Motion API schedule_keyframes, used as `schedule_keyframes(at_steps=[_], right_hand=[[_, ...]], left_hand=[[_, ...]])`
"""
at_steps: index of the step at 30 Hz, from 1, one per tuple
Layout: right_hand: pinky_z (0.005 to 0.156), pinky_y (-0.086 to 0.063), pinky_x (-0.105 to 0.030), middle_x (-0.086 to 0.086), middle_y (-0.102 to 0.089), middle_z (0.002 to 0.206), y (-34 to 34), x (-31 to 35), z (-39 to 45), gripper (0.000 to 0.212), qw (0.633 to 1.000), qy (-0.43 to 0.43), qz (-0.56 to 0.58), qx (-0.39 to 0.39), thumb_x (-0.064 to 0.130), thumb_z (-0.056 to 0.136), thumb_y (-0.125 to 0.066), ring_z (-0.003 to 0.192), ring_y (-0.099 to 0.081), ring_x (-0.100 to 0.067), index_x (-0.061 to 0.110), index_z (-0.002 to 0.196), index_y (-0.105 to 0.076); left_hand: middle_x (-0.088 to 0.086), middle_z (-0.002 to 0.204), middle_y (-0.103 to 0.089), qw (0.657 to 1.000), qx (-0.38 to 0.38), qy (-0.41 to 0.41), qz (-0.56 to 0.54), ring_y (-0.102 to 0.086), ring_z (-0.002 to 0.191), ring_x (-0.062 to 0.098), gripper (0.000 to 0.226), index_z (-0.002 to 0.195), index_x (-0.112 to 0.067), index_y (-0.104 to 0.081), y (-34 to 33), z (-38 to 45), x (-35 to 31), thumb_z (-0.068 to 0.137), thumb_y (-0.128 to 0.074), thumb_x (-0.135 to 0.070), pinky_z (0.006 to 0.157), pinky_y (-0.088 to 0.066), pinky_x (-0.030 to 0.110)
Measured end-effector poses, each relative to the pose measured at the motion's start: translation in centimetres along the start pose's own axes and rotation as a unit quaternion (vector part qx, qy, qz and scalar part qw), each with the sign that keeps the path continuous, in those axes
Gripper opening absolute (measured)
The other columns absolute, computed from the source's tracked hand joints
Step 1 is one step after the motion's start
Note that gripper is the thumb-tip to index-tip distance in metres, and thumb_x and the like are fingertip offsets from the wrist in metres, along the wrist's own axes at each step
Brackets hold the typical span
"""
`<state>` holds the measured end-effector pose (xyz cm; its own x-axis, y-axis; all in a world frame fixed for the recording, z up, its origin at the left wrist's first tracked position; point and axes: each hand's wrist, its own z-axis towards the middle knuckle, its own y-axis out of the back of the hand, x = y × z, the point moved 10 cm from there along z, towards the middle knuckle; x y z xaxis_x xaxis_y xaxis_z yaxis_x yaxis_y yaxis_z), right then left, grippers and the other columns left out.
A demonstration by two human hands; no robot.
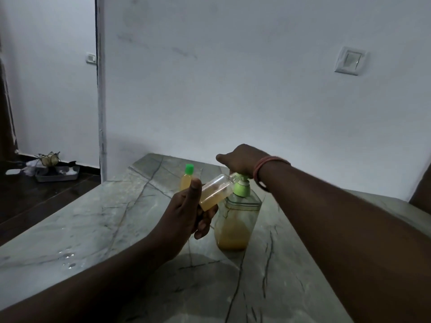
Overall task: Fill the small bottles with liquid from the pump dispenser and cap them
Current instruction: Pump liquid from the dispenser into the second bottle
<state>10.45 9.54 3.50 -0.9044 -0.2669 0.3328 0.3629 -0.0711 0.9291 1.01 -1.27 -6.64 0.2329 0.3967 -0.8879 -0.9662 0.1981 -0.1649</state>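
Amber liquid pools low as my left hand [186, 215], fingers clamped on the small bottle [215, 192], tilts its mouth to the spout. My right hand [240, 163], fingers curled over the pump dispenser [235, 217], presses its head at frame centre.

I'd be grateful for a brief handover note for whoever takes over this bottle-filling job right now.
Left hand grips an uncapped small bottle, tilted, its mouth at the pump dispenser spout; it is part filled.
Right hand rests on the green pump head.
Done: one filled bottle with a green cap stands behind on the marble table.
Left: finish filling the held bottle and cap it; its cap is not in view.
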Motion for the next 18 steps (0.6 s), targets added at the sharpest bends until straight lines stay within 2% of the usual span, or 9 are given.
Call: schedule_keyframes(at_steps=[3,6,9,12,15,18], right_hand=[[0.074,-0.047,-0.03,-0.006,-0.071,0.089,0.8,0.5,0.5,0.044,0.999,0.02,-0.001,-0.042,0.051,0.092,-0.049,0.078,-0.063,-0.024,0.012,0.076,-0.064],[0.065,-0.044,-0.029,-0.004,-0.066,0.07,-0.1,-0.6,-0.1,0.04,0.994,0.001,0.102,-0.035,0.039,0.092,-0.053,0.062,-0.057,-0.022,0.007,0.079,-0.071],[0.061,-0.039,-0.028,-0.006,-0.069,0.084,-0.9,-0.9,-0.3,0.035,0.996,-0.011,0.092,-0.006,0.032,0.092,-0.051,0.063,-0.053,-0.02,0.006,0.081,-0.071],[0.067,-0.042,-0.029,-0.009,-0.072,0.103,-0.9,-0.3,-0.1,0.031,0.999,-0.003,0.047,0.005,0.03,0.092,-0.049,0.076,-0.058,-0.024,0.008,0.083,-0.068],[0.062,-0.041,-0.027,-0.009,-0.069,0.099,-0.1,0.2,0.0,0.036,1.0,0.005,0.002,0.001,0.039,0.094,-0.05,0.082,-0.06,-0.027,0.008,0.091,-0.068],[0.061,-0.04,-0.029,-0.008,-0.07,0.087,0.5,0.4,0.1,0.04,0.999,0.02,0.016,-0.025,0.044,0.093,-0.05,0.071,-0.057,-0.023,0.01,0.082,-0.068]], left_hand=[[0.019,0.078,-0.05,1.0,0.002,0.003,-0.006,-0.041,0.047,0.013,0.079,0.101,0.004,-0.059,0.0,0.2,0.1,0.086,-0.041,-0.072,0.045,-0.037,0.025],[0.018,0.079,-0.051,1.0,0.004,0.005,-0.014,-0.043,0.048,0.013,0.082,0.103,0.006,-0.057,0.1,0.3,0.4,0.086,-0.044,-0.073,0.045,-0.037,0.025],[0.018,0.078,-0.051,1.0,0.005,0.009,-0.021,-0.043,0.049,0.013,0.075,0.103,0.0,-0.061,0.0,0.3,0.7,0.087,-0.045,-0.072,0.045,-0.037,0.025],[0.018,0.076,-0.051,1.0,0.003,0.007,-0.015,-0.042,0.049,0.014,0.064,0.098,-0.007,-0.064,0.1,0.4,0.6,0.088,-0.041,-0.066,0.045,-0.036,0.025],[0.019,0.08,-0.051,1.0,0.002,0.008,-0.021,-0.042,0.048,0.013,0.066,0.1,-0.003,-0.063,0.0,0.3,0.5,0.088,-0.042,-0.065,0.044,-0.037,0.025],[0.018,0.079,-0.051,0.999,0.009,0.007,-0.036,-0.042,0.048,0.012,0.077,0.113,0.001,-0.06,-0.1,0.4,0.6,0.088,-0.046,-0.07,0.044,-0.037,0.024]])
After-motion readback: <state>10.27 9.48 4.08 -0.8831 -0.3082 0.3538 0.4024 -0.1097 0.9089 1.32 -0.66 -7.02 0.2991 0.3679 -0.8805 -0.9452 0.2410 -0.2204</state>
